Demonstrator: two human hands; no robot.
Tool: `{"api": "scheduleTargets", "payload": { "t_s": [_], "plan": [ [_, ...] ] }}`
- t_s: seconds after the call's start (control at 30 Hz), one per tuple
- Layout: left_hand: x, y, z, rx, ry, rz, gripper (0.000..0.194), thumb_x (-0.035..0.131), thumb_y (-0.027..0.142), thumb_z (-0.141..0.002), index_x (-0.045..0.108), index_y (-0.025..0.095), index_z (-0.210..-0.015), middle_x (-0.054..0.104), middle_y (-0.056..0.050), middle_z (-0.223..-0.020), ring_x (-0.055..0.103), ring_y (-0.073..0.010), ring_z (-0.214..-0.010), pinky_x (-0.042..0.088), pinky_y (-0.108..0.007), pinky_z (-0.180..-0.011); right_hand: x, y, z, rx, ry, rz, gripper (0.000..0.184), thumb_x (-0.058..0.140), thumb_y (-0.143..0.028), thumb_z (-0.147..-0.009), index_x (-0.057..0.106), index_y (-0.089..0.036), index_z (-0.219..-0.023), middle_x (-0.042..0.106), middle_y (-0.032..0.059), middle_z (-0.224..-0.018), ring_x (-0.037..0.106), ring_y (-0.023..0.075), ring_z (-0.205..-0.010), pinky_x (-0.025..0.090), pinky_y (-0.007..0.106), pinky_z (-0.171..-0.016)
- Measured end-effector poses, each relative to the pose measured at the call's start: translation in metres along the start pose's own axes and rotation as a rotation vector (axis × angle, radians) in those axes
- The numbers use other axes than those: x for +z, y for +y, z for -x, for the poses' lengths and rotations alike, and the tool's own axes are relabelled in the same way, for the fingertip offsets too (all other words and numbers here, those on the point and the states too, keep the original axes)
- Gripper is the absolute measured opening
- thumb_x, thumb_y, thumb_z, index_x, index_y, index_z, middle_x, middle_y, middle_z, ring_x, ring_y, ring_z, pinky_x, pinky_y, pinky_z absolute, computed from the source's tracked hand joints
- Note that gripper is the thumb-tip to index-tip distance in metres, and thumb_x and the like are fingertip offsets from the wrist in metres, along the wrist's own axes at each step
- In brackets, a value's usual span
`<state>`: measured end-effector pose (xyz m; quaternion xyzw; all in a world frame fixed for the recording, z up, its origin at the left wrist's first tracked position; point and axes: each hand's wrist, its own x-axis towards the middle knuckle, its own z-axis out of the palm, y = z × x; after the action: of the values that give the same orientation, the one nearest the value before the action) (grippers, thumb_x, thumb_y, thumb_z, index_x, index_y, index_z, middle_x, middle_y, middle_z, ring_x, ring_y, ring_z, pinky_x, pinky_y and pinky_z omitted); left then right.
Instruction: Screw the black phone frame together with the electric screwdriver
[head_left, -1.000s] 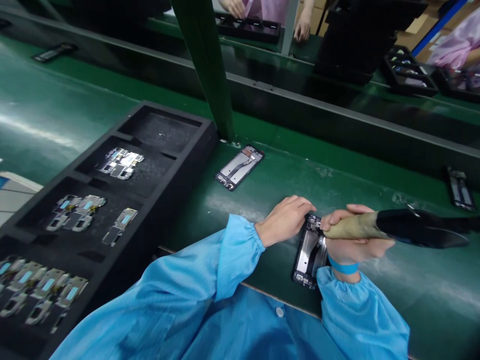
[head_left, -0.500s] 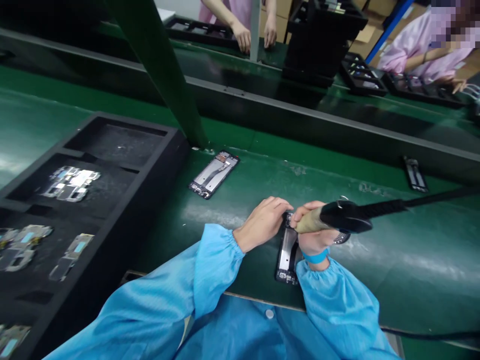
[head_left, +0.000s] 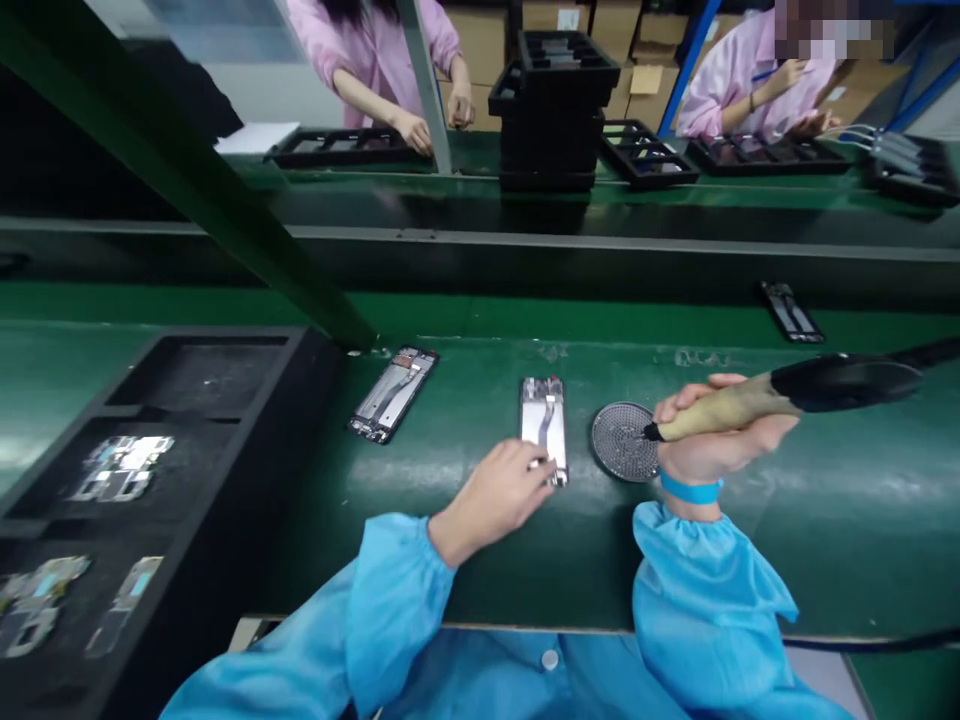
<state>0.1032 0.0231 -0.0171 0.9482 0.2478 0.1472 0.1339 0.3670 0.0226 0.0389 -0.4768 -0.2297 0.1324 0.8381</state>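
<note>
An open phone frame lies on the green belt in front of me. My left hand rests on its near end, fingers curled against the frame's edge. My right hand is closed round the tan grip of an electric screwdriver, whose black body and cable run off to the right. The tool's tip points down at a round perforated screw dish just right of the phone frame.
A second phone frame lies further left, a third far right. A black foam tray with metal parts fills the left. A green post slants across. Two people in pink work at black trays beyond the belt.
The camera has tilted up. My right hand lifted the screwdriver off the phone frame and moved right to the screw dish. The left hand slid back to the frame's near end.
</note>
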Motion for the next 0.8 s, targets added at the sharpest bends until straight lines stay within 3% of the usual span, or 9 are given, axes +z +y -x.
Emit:
{"api": "scheduleTargets", "payload": {
  "t_s": [0.17, 0.27, 0.33, 0.5, 0.63, 0.7, 0.8],
  "plan": [
    [-0.002, -0.066, -0.08, -0.32, 0.145, -0.169, 0.029, 0.059, 0.027, -0.115, 0.076, 0.024, -0.138, 0.067, -0.011, -0.11, 0.063, -0.0286, -0.104, 0.053, -0.042, -0.093, 0.001, 0.007, 0.002, -0.032, -0.002, 0.002, 0.081, 0.03, -0.1, -0.094, 0.064, -0.027, -0.09, 0.052, -0.0008, -0.056, 0.046, 0.0196, -0.037, 0.035, 0.031, -0.033],
    [0.003, -0.084, -0.115, -0.423, 0.217, -0.182, 0.034, 0.056, 0.026, -0.115, 0.074, 0.021, -0.144, 0.069, -0.013, -0.115, 0.064, -0.03, -0.111, 0.054, -0.043, -0.099, 0.002, 0.01, 0.009, -0.02, -0.054, 0.0, 0.077, 0.035, -0.097, -0.095, 0.062, -0.025, -0.092, 0.053, -0.0022, -0.056, 0.048, 0.0185, -0.038, 0.037, 0.029, -0.035],
    [0.008, -0.09, -0.126, -0.429, 0.239, -0.151, 0.039, 0.056, 0.024, -0.115, 0.07, 0.018, -0.151, 0.071, -0.016, -0.128, 0.066, -0.0315, -0.12, 0.055, -0.046, -0.106, 0.002, 0.011, 0.011, 0.002, -0.08, -0.004, 0.074, 0.038, -0.095, -0.096, 0.061, -0.025, -0.093, 0.054, -0.0026, -0.057, 0.048, 0.0181, -0.039, 0.038, 0.029, -0.036],
    [0.012, -0.097, -0.127, -0.316, 0.154, -0.071, 0.046, 0.047, 0.02, -0.117, 0.064, 0.016, -0.159, 0.059, -0.017, -0.17, 0.053, -0.0309, -0.16, 0.041, -0.052, -0.136, -0.001, 0.015, 0.017, 0.02, -0.148, 0.0, 0.067, 0.045, -0.088, -0.097, 0.062, -0.023, -0.096, 0.056, -0.0026, -0.057, 0.049, 0.0178, -0.039, 0.039, 0.029, -0.036],
    [0.008, -0.092, -0.121, -0.291, 0.118, -0.039, 0.049, 0.044, 0.021, -0.117, 0.061, 0.018, -0.163, 0.054, -0.014, -0.176, 0.048, -0.0286, -0.166, 0.036, -0.054, -0.141, -0.001, 0.017, 0.021, 0.02, -0.193, 0.012, 0.064, 0.046, -0.083, -0.099, 0.064, -0.022, -0.1, 0.058, -0.0021, -0.059, 0.051, 0.0185, -0.04, 0.042, 0.031, -0.038],
    [0.008, -0.08, -0.111, -0.157, 0.125, 0.031, 0.047, 0.043, 0.023, -0.119, 0.063, 0.021, -0.161, 0.057, -0.013, -0.173, 0.054, -0.0265, -0.162, 0.041, -0.053, -0.139, 0.0, 0.016, 0.021, 0.006, -0.183, 0.02, 0.065, 0.045, -0.084, -0.099, 0.065, -0.022, -0.101, 0.058, -0.0022, -0.059, 0.051, 0.0186, -0.039, 0.042, 0.031, -0.038],
    [0.01, -0.05, -0.089, 0.158, 0.084, 0.14, 0.04, 0.047, 0.033, -0.12, 0.069, 0.026, -0.153, 0.06, -0.012, -0.17, 0.057, -0.0267, -0.159, 0.046, -0.052, -0.135, 0.002, 0.014, 0.016, 0.002, -0.118, 0.02, 0.07, 0.044, -0.09, -0.097, 0.064, -0.023, -0.099, 0.056, -0.0027, -0.057, 0.049, 0.018, -0.038, 0.04, 0.029, -0.037]
  ]
}}
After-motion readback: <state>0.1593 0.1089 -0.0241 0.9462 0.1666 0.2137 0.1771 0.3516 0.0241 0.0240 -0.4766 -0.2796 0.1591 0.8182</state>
